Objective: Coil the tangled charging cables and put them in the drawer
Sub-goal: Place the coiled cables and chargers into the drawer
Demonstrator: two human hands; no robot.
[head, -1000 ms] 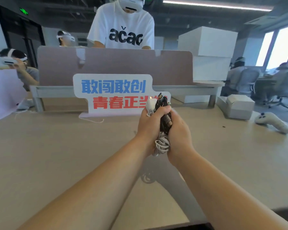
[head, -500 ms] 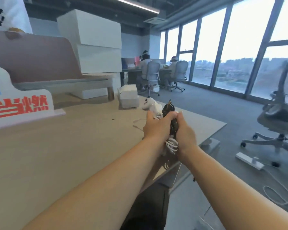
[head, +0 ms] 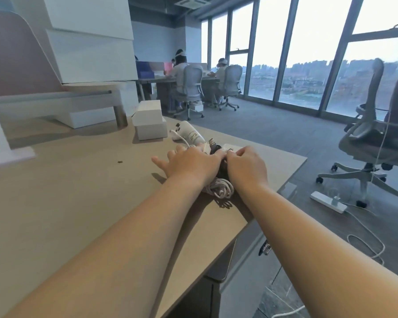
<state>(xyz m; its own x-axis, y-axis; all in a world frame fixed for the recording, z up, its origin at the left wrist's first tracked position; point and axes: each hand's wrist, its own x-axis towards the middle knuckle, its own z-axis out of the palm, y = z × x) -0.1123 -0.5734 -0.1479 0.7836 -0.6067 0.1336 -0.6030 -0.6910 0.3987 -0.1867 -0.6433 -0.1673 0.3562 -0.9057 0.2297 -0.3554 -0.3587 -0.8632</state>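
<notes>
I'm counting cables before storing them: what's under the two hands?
A white coiled cable sticks out on the near side, and a dark plug end shows between the left hand and right hand. The rest of the bundle is covered.

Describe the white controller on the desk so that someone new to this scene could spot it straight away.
Find the wooden desk and go to its far corner nearest the windows. Just beyond the left hand, right of the small white box, lies the white controller. Unlike the square box and the coiled cables, it is a rounded handle with a handwritten label.
</notes>
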